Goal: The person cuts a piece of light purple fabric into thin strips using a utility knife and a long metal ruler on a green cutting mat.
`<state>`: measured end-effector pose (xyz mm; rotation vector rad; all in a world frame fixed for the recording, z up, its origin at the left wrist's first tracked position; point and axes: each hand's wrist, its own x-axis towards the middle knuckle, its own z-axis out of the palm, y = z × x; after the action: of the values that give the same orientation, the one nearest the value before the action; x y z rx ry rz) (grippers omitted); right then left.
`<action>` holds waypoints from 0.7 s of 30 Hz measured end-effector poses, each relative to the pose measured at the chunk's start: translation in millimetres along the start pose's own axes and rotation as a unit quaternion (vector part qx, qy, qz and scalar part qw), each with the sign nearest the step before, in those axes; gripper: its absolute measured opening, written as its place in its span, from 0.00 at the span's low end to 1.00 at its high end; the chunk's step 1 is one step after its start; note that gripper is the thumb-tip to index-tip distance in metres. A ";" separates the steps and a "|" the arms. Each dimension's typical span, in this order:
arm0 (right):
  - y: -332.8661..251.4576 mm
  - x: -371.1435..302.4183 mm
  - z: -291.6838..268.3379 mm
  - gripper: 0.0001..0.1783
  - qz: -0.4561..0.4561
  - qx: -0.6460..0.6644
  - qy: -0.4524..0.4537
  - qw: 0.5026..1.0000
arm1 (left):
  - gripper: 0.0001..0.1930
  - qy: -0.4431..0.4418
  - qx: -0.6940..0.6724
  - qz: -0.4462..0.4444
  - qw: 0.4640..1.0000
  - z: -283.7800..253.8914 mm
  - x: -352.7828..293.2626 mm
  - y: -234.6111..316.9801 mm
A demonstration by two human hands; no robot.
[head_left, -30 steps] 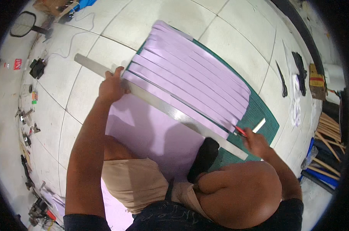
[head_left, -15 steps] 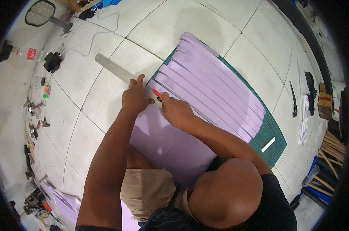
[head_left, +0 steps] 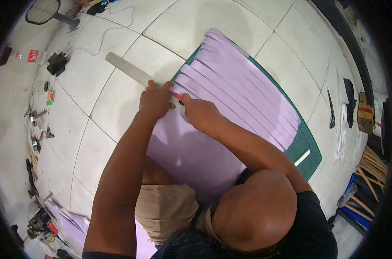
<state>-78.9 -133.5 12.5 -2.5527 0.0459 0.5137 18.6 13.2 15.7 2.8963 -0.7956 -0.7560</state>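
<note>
My right hand (head_left: 202, 115) is closed around a red utility knife (head_left: 177, 96), its front end at the upper left edge of the lilac sheet. Just left of it, my left hand (head_left: 154, 102) presses down with fingers spread on a long greyish straightedge (head_left: 129, 68) that runs out over the tiles. The knife's blade is too small to make out. Under both hands lies the lilac sheet (head_left: 191, 149), which stretches back toward my legs. Beyond my right hand, several parallel lilac strips (head_left: 243, 82) overlap on a green cutting mat (head_left: 306, 149).
A small whitish bar (head_left: 302, 157) rests on the mat's right end. Scissors (head_left: 331, 108) and black and white cloth lie farther right, near wooden sticks (head_left: 374, 162). Along the left wall are a black adapter (head_left: 57, 64) with a white cable and small metal parts (head_left: 36, 116).
The whole view has shifted slightly, with the mat and strips now higher in the picture. My left fingers have spread toward the knife, which stays in my right hand.
</note>
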 end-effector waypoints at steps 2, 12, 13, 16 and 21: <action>-1.1 -4.0 -5.1 0.10 0.006 0.007 -0.012 1.000 | 0.41 0.004 0.007 0.004 1.000 -0.1 -0.3 -4.5; 53.7 -118.6 -21.3 0.14 0.085 -0.015 -0.106 0.991 | 0.39 -0.023 0.023 -0.012 0.999 1.3 9.0 -4.7; 58.7 -133.2 -21.0 0.15 0.097 -0.017 -0.122 0.988 | 0.38 -0.015 0.043 0.002 0.999 12.7 15.3 -21.4; 92.0 -195.3 -22.8 0.15 0.153 -0.037 -0.164 0.974 | 0.38 0.003 -0.032 0.007 0.999 11.4 6.9 -9.9; 149.4 -306.2 -10.3 0.13 0.213 -0.071 -0.221 0.949 | 0.39 0.010 -0.007 0.010 1.000 5.1 4.5 -6.0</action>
<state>-379.0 -288.1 59.5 -2.5020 0.4172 1.2853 22.4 16.6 8.3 2.8750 -0.8130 -0.7259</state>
